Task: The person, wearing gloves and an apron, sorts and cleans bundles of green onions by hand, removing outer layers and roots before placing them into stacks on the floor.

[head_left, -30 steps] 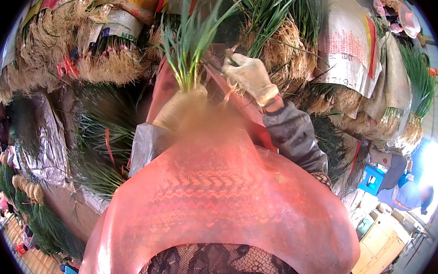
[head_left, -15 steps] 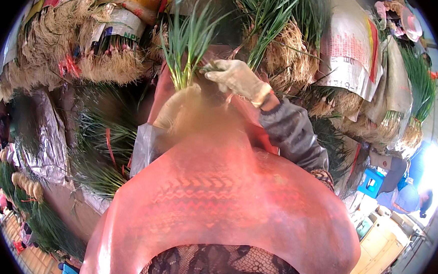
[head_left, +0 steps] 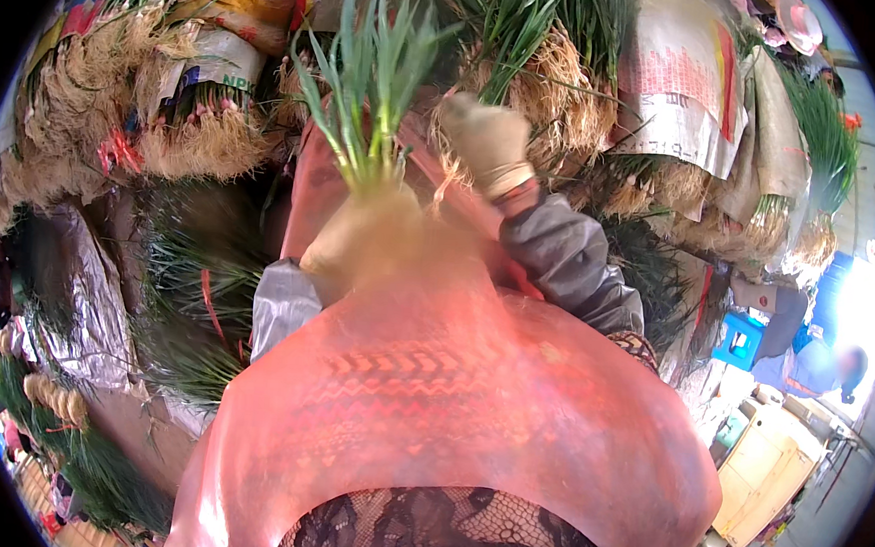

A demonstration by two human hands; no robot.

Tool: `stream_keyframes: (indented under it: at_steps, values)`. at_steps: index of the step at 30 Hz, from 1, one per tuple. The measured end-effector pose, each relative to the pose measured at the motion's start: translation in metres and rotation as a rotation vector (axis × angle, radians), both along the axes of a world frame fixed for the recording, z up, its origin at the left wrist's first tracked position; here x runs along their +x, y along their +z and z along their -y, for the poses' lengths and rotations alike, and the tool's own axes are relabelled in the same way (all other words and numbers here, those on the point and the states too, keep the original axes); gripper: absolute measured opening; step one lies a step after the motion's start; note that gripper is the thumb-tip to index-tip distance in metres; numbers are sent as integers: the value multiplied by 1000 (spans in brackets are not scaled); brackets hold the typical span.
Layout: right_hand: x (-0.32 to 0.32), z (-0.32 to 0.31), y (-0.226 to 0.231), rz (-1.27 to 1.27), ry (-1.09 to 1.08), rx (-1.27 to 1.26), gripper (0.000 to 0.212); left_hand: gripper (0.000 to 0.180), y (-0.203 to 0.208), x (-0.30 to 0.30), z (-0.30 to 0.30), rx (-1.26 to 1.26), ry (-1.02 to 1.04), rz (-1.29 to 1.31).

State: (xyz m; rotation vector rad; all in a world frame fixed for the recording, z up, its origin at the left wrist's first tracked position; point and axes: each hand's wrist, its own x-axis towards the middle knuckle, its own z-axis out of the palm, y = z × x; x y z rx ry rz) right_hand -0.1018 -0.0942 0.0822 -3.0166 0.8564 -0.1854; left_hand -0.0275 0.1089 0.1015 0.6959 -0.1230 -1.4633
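Head view: left hand [head_left: 359,244] grips a green-onion bunch [head_left: 369,79] above sacks [head_left: 679,88] of onions; gloved right hand [head_left: 486,141], curled loosely, has risen.

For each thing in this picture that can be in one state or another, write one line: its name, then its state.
Left hand: gloved, closed around a plant bunch.
Right hand: gloved, raised, fingers curled; cannot tell if it holds anything.
Green plant bunch: upright, leaves up, gripped at its base.
Pink plastic apron: worn, draped down the front.
Bundled plants: tied, stacked, roots outward.
Printed sacks: draped over the stacks.
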Motion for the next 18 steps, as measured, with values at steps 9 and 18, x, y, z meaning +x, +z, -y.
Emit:
stream_keyframes:
  at_steps: [9, 18]
  values:
    - [-149, 44, 32, -455, -181, 45, 43, 23, 1, 15, 8, 113, -3, 255]
    - [-24, -16, -7, 486, -71, 1378, 5, 19, -14, 26, 23, 208, 108, 157]
